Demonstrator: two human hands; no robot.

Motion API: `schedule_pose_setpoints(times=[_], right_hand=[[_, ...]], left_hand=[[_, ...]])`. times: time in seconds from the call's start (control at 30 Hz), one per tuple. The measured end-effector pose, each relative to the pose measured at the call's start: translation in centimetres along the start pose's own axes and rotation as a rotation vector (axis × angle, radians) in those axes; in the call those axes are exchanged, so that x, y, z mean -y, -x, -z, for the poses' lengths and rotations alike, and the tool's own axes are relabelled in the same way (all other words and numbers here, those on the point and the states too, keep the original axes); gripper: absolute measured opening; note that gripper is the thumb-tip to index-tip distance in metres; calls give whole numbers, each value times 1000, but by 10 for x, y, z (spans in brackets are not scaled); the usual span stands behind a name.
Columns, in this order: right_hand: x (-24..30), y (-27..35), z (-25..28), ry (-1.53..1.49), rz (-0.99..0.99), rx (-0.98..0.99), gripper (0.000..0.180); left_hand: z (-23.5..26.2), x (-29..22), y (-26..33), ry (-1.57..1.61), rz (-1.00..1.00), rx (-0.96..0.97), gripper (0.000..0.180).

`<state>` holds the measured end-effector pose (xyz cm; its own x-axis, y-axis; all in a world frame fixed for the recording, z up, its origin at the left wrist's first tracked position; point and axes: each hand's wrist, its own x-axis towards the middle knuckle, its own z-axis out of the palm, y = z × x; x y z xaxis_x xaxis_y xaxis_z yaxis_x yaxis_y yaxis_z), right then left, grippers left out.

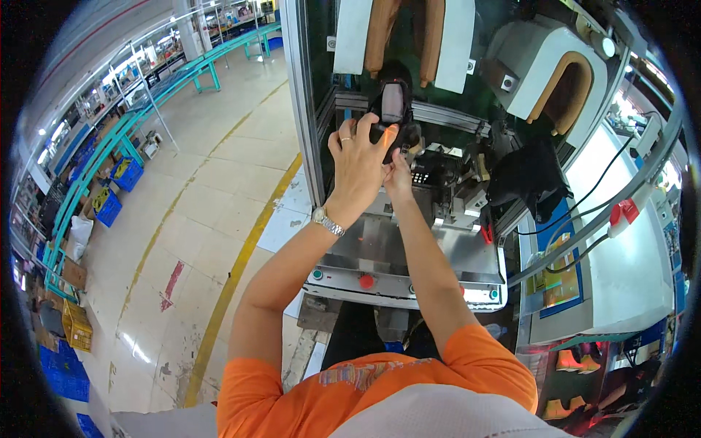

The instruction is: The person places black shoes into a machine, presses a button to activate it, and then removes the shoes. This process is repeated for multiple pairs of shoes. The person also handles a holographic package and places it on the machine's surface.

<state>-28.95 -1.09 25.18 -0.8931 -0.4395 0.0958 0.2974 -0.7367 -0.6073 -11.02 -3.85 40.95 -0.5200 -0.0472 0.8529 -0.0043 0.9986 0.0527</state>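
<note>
A black shoe [393, 102] with a grey patch on top is inside the machine, its toe end pointing away from me. My left hand [358, 157] lies over its near left part with fingers spread and bent onto it; an orange light falls on the fingertips. Close beside, my right hand [398, 177] grips the near end from below right, its thumb up and the other fingers partly hidden. Right of the hands sits a dark metal clamp mechanism [442, 168] of the machine.
Two brown U-shaped pads on white housings [457, 44] hang above the shoe; another brown pad [561, 91] is to the right. A black cloth cover [529, 179] hangs below it. Along the machine's front edge are a red button [366, 282] and green buttons [493, 294].
</note>
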Motion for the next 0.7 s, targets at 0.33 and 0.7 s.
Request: schedule_pose_setpoints(times=[0.33, 0.7], right_hand=[[5, 8, 2, 49, -25, 22, 22], [-5, 6, 2, -108, -14, 89, 18]], left_hand=[[-5, 0, 3, 24, 47, 17, 44], [-15, -2, 5, 44, 29, -37, 38]])
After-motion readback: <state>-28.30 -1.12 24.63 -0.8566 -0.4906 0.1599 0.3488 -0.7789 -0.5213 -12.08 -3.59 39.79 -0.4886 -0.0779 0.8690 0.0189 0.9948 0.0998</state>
